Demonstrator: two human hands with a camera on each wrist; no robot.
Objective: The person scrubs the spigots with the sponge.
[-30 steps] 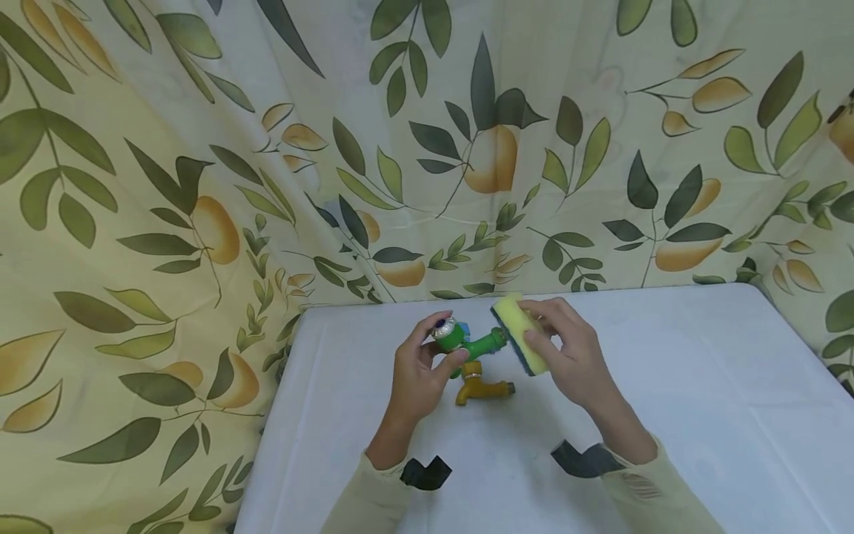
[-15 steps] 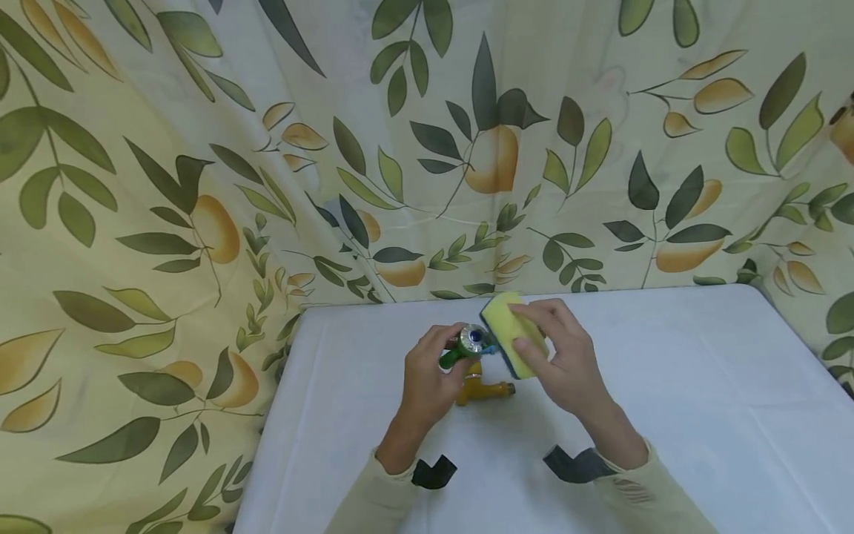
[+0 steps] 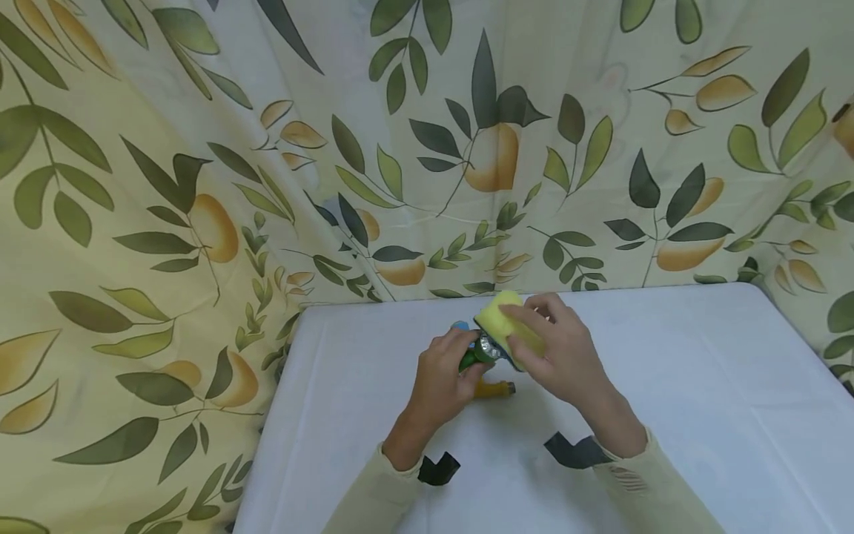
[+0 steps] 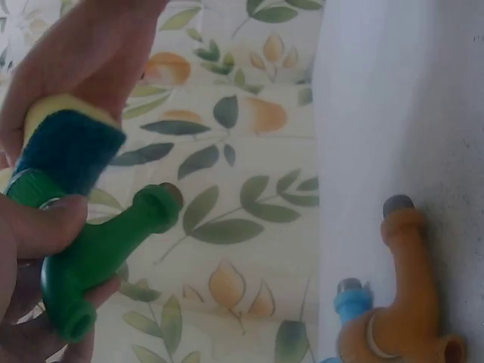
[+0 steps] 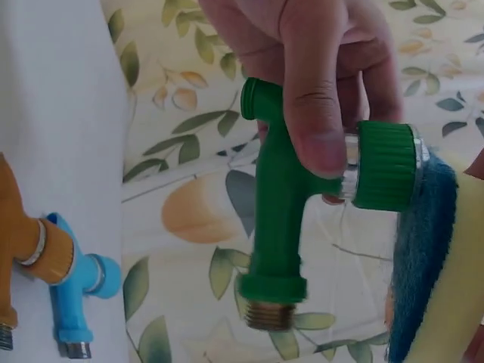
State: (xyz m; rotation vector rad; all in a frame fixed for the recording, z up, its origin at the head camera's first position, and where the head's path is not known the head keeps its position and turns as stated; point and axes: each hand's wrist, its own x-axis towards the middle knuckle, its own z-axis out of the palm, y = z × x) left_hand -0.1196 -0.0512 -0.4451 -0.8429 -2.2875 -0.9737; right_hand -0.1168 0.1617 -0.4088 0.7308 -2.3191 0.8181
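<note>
Sponge pressing on a lifted green tap

The left hand is clasping the green plastic tap above the white table — steadying it — while the right hand is gripping the yellow-and-blue sponge against its ribbed end; an orange tap is lying below.

- A table covered with a white cloth carries the things; its far edge meets a leaf-and-fruit printed curtain.
- An orange tap lies on its side on the cloth.
- A blue tap lies touching the orange one, partly hidden behind it in the left wrist view.
</note>
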